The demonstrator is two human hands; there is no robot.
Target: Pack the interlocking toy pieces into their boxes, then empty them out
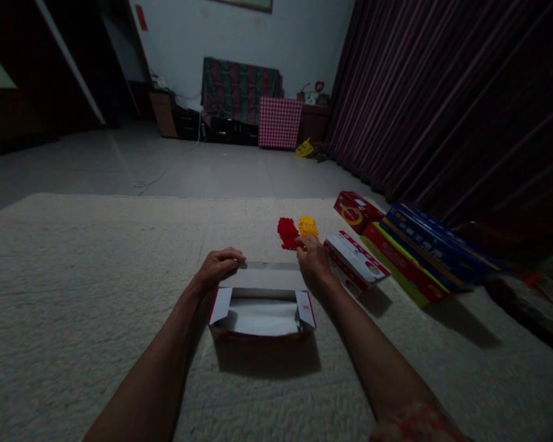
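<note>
In front of me an opened cardboard box (262,334) rests on the pale textured mat. Its white lid (270,276) is folded back on the far side, and the two end flaps stand out at the sides. The inside looks white; I cannot make out any contents. My left hand (219,268) is closed at the lid's left corner, thumb and fingers pinched together. At the lid's right corner is my right hand (314,258), fingers bent and closed, its grip partly hidden. Just beyond its fingertips lie a red bumpy bundle (287,232) and a yellow one (308,226).
A white and red box (359,255) stands right of my right hand. Behind it are a dark red box (356,210), a red and green box (403,261) and a long blue box (435,245). A purple curtain (424,92) hangs at the right. Low furniture lines the far wall.
</note>
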